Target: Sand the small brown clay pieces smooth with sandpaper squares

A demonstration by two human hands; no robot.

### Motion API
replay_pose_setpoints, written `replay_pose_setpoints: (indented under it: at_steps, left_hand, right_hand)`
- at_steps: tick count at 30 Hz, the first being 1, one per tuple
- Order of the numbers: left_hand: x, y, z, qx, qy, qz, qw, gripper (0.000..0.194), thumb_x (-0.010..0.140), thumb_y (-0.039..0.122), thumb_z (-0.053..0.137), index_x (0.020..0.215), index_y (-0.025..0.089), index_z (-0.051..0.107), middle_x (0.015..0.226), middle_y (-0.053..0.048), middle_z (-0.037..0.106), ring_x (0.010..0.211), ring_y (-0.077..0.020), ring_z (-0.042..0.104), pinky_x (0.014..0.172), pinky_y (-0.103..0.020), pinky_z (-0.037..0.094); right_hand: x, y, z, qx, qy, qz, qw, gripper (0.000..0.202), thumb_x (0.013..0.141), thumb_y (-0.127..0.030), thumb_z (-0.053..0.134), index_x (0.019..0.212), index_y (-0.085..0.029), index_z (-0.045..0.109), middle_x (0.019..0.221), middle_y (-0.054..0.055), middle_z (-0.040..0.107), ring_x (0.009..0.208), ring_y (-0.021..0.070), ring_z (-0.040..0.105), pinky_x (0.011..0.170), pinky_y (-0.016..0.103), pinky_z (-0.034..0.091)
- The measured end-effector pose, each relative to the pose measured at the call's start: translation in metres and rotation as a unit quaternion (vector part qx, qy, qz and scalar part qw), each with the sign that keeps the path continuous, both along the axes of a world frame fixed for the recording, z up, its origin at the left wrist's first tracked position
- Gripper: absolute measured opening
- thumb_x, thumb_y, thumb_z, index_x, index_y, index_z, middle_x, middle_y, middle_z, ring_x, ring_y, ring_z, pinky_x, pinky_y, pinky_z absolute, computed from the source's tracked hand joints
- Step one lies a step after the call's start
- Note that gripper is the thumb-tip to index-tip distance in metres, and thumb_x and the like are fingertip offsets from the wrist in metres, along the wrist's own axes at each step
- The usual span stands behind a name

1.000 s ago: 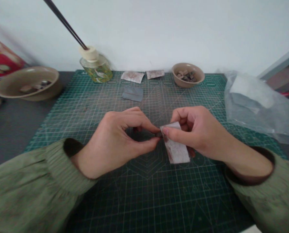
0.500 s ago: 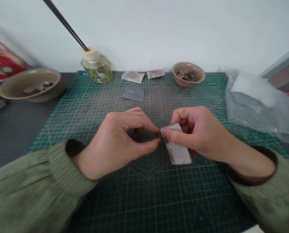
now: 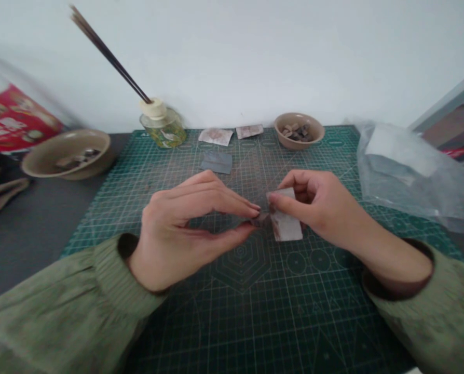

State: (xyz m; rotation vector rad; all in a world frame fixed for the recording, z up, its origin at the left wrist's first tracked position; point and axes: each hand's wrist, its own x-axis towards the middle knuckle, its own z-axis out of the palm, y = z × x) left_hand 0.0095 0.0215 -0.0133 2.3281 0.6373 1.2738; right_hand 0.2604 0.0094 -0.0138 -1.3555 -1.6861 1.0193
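Note:
Between the thumb and fingertips of my left hand (image 3: 195, 223) is a small dark brown piece (image 3: 260, 220), perhaps wood; its shape is blurred. My right hand (image 3: 319, 200) pinches a folded piece of sandpaper (image 3: 288, 226), its pale back stained brown, with the thumb on top and the fingers behind. The sandpaper's left edge is right beside the brown piece; whether they touch I cannot tell. Both hands are above the green cutting mat (image 3: 232, 322).
Behind the hands lie a grey sandpaper sheet (image 3: 217, 162) and two stained pale pieces (image 3: 215, 136). A small bowl (image 3: 299, 145) of brown chunks stands at the back right, a larger bowl (image 3: 68, 169) at left. A reed diffuser (image 3: 164, 127) and a plastic bag (image 3: 414, 182) flank the mat.
My left hand's fingers have straightened somewhat, showing more of the brown piece. The sandpaper in my right hand has turned more upright and shifted slightly up. The whole view has tilted a little.

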Motion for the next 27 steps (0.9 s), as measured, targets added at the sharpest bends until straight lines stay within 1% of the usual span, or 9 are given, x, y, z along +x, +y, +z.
replay_pose_setpoints:
  at_steps: [2,3,5,7,10,12,15,22,27]
  left_hand:
    - [-0.001,0.000,0.000,0.012,0.002,0.025,1.000,0.022,0.089,0.016,0.092,0.103,0.032,0.083,0.098,0.001,0.088,0.088,-0.0223,0.080,0.082,-0.044,0.064]
    - [-0.002,0.001,-0.001,0.014,0.003,0.035,0.999,0.021,0.090,0.017,0.092,0.102,0.031,0.083,0.099,0.001,0.088,0.089,-0.0223,0.080,0.082,-0.044,0.064]
    - [-0.003,0.001,-0.002,0.016,0.006,0.049,0.999,0.021,0.090,0.016,0.091,0.101,0.031,0.082,0.100,0.000,0.087,0.090,-0.0223,0.079,0.083,-0.044,0.064]
    - [-0.003,0.001,-0.002,0.020,0.007,0.054,0.998,0.021,0.090,0.015,0.091,0.102,0.030,0.082,0.101,0.000,0.087,0.090,-0.0225,0.079,0.083,-0.043,0.063]
    - [-0.002,0.000,-0.001,0.028,0.010,0.055,0.998,0.022,0.090,0.014,0.091,0.103,0.030,0.082,0.100,0.000,0.087,0.090,-0.0221,0.079,0.082,-0.043,0.062]
    - [-0.001,-0.002,-0.001,0.033,0.010,0.048,0.998,0.023,0.090,0.013,0.091,0.103,0.029,0.082,0.100,0.000,0.086,0.090,-0.0216,0.079,0.083,-0.042,0.062]
    - [-0.001,-0.004,-0.001,0.035,0.002,0.041,0.999,0.025,0.090,0.011,0.090,0.106,0.029,0.081,0.102,-0.001,0.086,0.092,-0.0217,0.079,0.083,-0.042,0.062]
    - [-0.003,-0.004,-0.006,-0.030,-0.023,0.063,0.997,0.032,0.087,0.018,0.096,0.115,0.026,0.083,0.100,-0.003,0.084,0.086,-0.0189,0.076,0.071,-0.035,0.057]
    - [-0.002,-0.004,-0.006,-0.023,-0.064,0.036,0.997,0.032,0.085,0.015,0.097,0.112,0.027,0.085,0.100,-0.004,0.085,0.092,-0.0210,0.078,0.079,-0.037,0.062]
  right_hand:
    - [0.000,0.001,-0.003,0.106,-0.058,-0.017,0.993,0.022,0.098,-0.035,0.082,0.113,-0.019,0.078,0.103,0.008,0.083,0.086,0.0218,0.076,0.070,0.032,0.058]
    - [0.001,0.000,-0.004,0.152,-0.065,-0.022,0.986,0.024,0.101,-0.034,0.079,0.120,-0.020,0.078,0.115,0.009,0.083,0.099,0.0235,0.076,0.082,0.035,0.059]
    - [0.001,-0.001,-0.003,0.208,-0.034,-0.006,0.978,0.023,0.105,-0.034,0.075,0.125,-0.021,0.076,0.123,0.009,0.081,0.110,0.0242,0.075,0.097,0.038,0.058]
    - [0.000,-0.004,-0.001,0.219,0.004,0.047,0.975,0.021,0.104,-0.034,0.079,0.122,-0.022,0.077,0.116,0.006,0.082,0.107,0.0229,0.075,0.097,0.037,0.059]
    - [-0.002,-0.009,0.002,0.216,0.028,0.101,0.971,0.033,0.090,-0.033,0.095,0.116,-0.023,0.078,0.105,0.003,0.082,0.097,0.0220,0.077,0.090,0.035,0.061]
    - [-0.005,-0.010,0.003,0.224,0.020,0.105,0.969,0.033,0.087,-0.032,0.098,0.111,-0.023,0.078,0.100,0.003,0.083,0.092,0.0217,0.078,0.086,0.034,0.062]
    - [-0.007,-0.011,0.003,0.242,0.007,0.098,0.965,0.024,0.090,-0.027,0.095,0.107,-0.023,0.078,0.100,0.003,0.083,0.090,0.0211,0.078,0.084,0.034,0.062]
    - [-0.006,-0.012,0.001,0.285,0.054,0.109,0.951,0.027,0.093,-0.018,0.089,0.117,-0.025,0.078,0.112,0.006,0.084,0.104,0.0230,0.079,0.093,0.038,0.063]
    - [-0.006,-0.014,0.001,0.305,0.054,0.115,0.944,0.031,0.092,-0.016,0.089,0.119,-0.026,0.078,0.114,0.007,0.086,0.105,0.0241,0.081,0.092,0.038,0.065]
